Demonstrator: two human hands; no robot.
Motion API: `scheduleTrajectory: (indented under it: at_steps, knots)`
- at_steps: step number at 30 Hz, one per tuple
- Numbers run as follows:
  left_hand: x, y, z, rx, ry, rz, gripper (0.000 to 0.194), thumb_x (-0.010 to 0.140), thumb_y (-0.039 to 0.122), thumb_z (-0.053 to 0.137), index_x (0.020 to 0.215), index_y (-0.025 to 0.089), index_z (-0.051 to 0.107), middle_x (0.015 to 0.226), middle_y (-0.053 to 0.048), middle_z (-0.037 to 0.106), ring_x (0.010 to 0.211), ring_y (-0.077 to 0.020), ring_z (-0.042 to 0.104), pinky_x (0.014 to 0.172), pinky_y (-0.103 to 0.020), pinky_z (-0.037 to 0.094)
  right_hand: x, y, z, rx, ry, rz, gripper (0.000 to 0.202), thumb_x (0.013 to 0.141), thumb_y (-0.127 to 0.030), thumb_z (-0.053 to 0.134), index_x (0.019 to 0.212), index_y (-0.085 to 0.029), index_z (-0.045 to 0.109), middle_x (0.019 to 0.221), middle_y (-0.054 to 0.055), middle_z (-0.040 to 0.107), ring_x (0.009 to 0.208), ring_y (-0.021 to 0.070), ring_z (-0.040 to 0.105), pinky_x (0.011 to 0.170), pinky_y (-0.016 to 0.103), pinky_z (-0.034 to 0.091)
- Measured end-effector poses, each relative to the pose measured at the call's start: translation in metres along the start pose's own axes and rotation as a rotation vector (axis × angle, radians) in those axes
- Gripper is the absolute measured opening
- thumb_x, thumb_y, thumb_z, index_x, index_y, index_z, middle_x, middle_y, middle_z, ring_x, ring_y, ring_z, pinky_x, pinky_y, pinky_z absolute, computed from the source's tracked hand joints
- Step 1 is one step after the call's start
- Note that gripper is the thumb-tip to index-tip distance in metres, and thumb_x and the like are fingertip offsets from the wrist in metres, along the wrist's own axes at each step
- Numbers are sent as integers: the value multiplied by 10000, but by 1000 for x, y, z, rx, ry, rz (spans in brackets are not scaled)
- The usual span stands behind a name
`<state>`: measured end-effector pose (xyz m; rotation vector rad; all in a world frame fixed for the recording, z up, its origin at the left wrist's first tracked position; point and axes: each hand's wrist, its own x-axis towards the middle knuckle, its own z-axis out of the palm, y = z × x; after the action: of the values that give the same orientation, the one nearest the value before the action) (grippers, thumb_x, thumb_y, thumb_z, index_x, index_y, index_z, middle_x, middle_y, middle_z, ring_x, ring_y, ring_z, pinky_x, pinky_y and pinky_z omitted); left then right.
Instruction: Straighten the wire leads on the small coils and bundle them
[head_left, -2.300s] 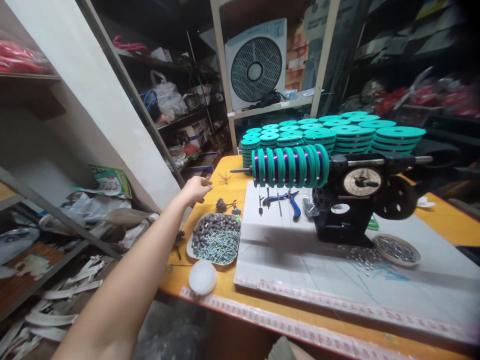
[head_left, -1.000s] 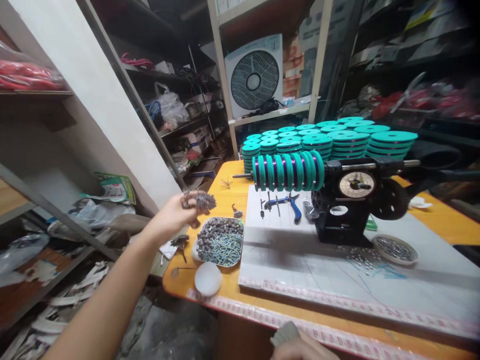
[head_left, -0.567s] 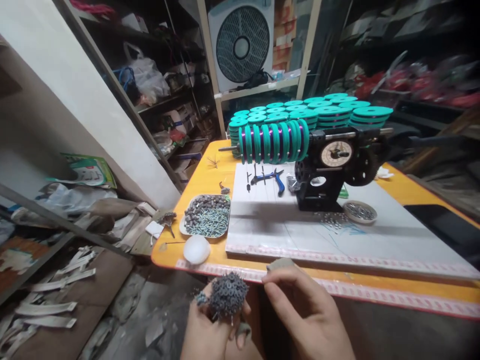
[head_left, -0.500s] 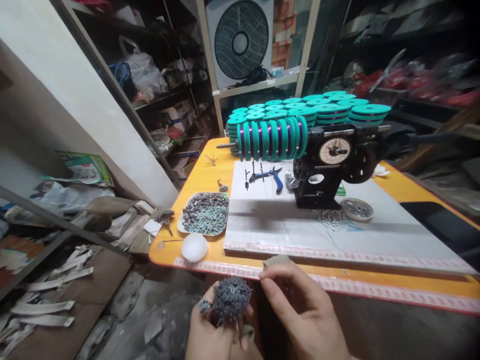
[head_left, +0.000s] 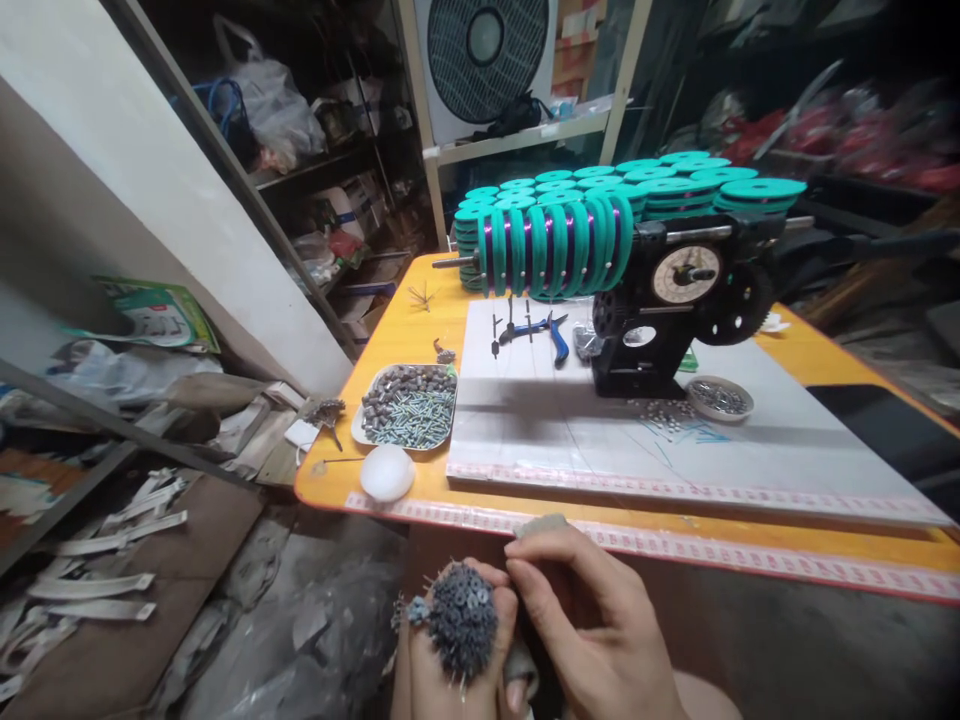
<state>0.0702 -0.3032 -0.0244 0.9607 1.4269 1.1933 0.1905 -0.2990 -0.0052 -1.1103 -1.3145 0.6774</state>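
My left hand (head_left: pixel 431 680) is closed around a bristly, rounded bundle of small dark grey parts (head_left: pixel 465 620) with ring-like ends and thin wires poking out. A smaller bluish cluster (head_left: pixel 418 610) sticks out at its left side. Just to the right, my right hand (head_left: pixel 600 620) has thumb and forefinger pressed together; whatever is between the tips is too small to make out. Behind those fingertips shows a grey-green covering (head_left: pixel 544 525), seemingly on a finger. Both hands are in front of the table's near edge, below the tabletop.
On the yellow table (head_left: pixel 390 330) stand a tray of small metal parts (head_left: pixel 412 425), a white dome (head_left: pixel 387 473) and a white board (head_left: pixel 517 440). The board carries a black winding machine (head_left: pixel 637 350) with teal spools (head_left: pixel 555 245), blue pliers (head_left: pixel 559 340) and a round dish (head_left: pixel 718 398).
The bundle has turned in my left hand, its ringed face now more towards the right. My right hand has shifted slightly left, still pinched. The camera view has tilted down a little.
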Motion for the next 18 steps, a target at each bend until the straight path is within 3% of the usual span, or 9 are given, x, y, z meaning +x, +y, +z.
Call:
scheduleTrajectory:
  at_steps: [3, 8, 12, 18]
  knots:
    - [-1, 3, 1, -59, 88, -58, 412, 563, 533, 868, 688, 177, 705, 621, -42, 647, 497, -161, 564, 380, -226, 431, 0, -1, -5, -32, -10, -34, 139, 905, -137, 609, 967, -250, 660, 833, -13, 686, 710, 113, 664, 629, 183, 519]
    - [-2, 19, 4, -321, 149, -242, 513, 452, 511, 931, 651, 166, 608, 418, 106, 382, 343, -17, 293, 314, -109, 268, -1, -1, -11, -192, -87, -102, 155, 879, -119, 632, 964, -226, 704, 775, 10, 647, 662, 128, 635, 586, 218, 505]
    - [-4, 28, 5, -390, 184, -308, 571, 392, 516, 945, 712, 163, 630, 412, 105, 405, 339, -13, 320, 317, -93, 257, -5, 0, -9, -267, -127, -177, 181, 869, -81, 616, 973, -193, 713, 763, 35, 610, 659, 154, 594, 583, 259, 499]
    - [-6, 30, 6, -431, 234, -284, 554, 345, 452, 973, 691, 144, 669, 429, 74, 494, 332, 3, 364, 319, -67, 260, -7, 0, -7, -323, -146, -221, 189, 867, -51, 606, 972, -172, 707, 734, 39, 579, 674, 170, 566, 574, 270, 482]
